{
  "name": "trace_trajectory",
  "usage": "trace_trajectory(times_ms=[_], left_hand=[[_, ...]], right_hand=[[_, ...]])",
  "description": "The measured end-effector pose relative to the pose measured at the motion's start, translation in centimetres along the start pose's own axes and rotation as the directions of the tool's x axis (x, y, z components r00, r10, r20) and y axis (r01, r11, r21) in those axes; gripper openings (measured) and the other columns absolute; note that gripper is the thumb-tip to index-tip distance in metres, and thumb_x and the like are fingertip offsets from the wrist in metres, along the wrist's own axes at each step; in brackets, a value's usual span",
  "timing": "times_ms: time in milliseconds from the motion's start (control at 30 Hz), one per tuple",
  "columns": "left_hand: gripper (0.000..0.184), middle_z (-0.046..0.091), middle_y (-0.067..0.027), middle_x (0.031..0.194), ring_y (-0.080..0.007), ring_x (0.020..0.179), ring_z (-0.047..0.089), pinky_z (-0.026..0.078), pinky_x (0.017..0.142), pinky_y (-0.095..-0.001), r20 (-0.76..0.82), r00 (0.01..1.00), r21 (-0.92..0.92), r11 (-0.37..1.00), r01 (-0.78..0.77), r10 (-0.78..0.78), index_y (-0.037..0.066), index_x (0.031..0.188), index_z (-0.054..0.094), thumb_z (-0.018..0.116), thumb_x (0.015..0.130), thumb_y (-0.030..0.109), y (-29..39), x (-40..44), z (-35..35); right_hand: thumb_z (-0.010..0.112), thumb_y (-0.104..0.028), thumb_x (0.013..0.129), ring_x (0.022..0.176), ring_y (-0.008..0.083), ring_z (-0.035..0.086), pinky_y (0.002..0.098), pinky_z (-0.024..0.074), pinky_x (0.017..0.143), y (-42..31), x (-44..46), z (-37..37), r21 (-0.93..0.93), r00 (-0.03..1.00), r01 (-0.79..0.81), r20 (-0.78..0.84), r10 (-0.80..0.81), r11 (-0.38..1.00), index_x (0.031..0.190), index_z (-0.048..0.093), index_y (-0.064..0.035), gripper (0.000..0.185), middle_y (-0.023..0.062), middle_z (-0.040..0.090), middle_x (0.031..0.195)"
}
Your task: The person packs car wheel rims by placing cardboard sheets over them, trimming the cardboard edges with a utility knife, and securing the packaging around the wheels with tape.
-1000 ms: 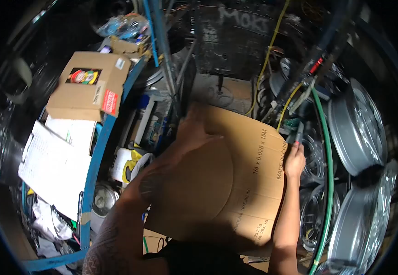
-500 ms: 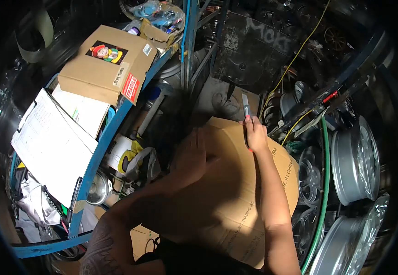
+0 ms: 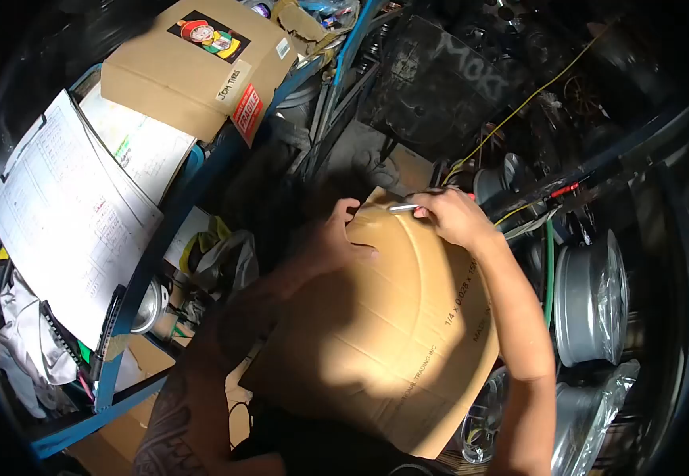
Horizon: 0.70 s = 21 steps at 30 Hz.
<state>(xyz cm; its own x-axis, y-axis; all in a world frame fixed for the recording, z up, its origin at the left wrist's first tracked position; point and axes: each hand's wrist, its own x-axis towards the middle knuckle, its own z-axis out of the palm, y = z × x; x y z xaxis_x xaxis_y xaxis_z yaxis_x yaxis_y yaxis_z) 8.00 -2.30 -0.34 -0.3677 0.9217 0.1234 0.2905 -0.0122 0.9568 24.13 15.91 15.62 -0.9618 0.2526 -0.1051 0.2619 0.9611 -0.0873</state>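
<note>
While right grip [image 3: 451,216] holds knife [image 3: 402,208], cardboard [image 3: 392,317] beneath

Brown cardbd sheet [image 3: 388,305], rt edge rounded, marked w/ dark print & a curved line, spans the near ctr; a red-and-silver cutter [image 3: 402,208] is crosswise at its far end, tip pointing left.

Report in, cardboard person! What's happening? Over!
Left grip on cardboard. Right grip around knife, blade near cardboard's far edge. Maybe in the way: left fingers, near blade.

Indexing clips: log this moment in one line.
left hand: on brown printed cardboard sheet | right hand: holding slim silver-red knife | knife: over sheet's upper end | blade contact: unclear
</note>
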Motion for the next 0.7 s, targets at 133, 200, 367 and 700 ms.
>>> trace_trajectory(times_ms=[133, 200, 367, 700], left_hand=[[0.112, 0.059, -0.0295, 0.136, -0.0366, 0.125, 0.062, 0.050, 0.106, -0.0417, -0.044, 0.997, -0.196, 0.979, 0.052, -0.062, 0.006, 0.156, 0.029, 0.096, 0.070, 0.026, -0.4, 0.1, 0.1], [0.112, 0.058, -0.0299, 0.139, -0.0360, 0.128, 0.060, 0.049, 0.108, -0.0415, -0.020, 0.998, -0.229, 0.972, 0.059, -0.065, 0.006, 0.159, 0.027, 0.095, 0.072, 0.025, 0.2, -0.1, -0.2], [0.094, 0.062, -0.0255, 0.138, -0.0283, 0.129, 0.061, 0.048, 0.107, -0.0385, 0.108, 0.988, -0.062, 0.993, -0.101, 0.108, 0.000, 0.155, 0.039, 0.089, 0.081, 0.027, 0.6, 0.5, -1.1], [0.075, 0.069, -0.0291, 0.122, -0.0408, 0.115, 0.068, 0.051, 0.101, -0.0465, 0.266, 0.963, 0.290, 0.956, -0.030, -0.050, -0.004, 0.137, 0.059, 0.072, 0.088, 0.051, 0.2, 2.1, -1.7]], right_hand=[[0.064, -0.015, 0.092, 0.089, 0.0383, 0.069, 0.0473, 0.0529, 0.080, -1.4, 2.2, -0.6, -0.150, 0.980, 0.136, 0.169, -0.110, 0.979, 0.117, 0.073, -0.0135, 0.026, 0.0174, 0.072, 0.088], [0.063, -0.018, 0.094, 0.087, 0.0380, 0.069, 0.0471, 0.0531, 0.080, -2.1, 3.1, -0.4, -0.188, 0.970, 0.171, 0.207, -0.131, 0.967, 0.118, 0.073, -0.0148, 0.026, 0.0167, 0.071, 0.084], [0.059, -0.022, 0.095, 0.089, 0.0399, 0.071, 0.0510, 0.0550, 0.076, -0.7, 4.1, -0.2, -0.240, 0.965, 0.169, 0.238, -0.111, 0.956, 0.113, 0.073, -0.0165, 0.023, 0.0177, 0.073, 0.088], [0.062, -0.020, 0.098, 0.090, 0.0410, 0.070, 0.0500, 0.0544, 0.079, 11.5, -5.8, -1.1, -0.159, 0.938, -0.297, 0.134, 0.318, 0.942, 0.110, 0.071, -0.0122, 0.017, 0.0164, 0.073, 0.092]])
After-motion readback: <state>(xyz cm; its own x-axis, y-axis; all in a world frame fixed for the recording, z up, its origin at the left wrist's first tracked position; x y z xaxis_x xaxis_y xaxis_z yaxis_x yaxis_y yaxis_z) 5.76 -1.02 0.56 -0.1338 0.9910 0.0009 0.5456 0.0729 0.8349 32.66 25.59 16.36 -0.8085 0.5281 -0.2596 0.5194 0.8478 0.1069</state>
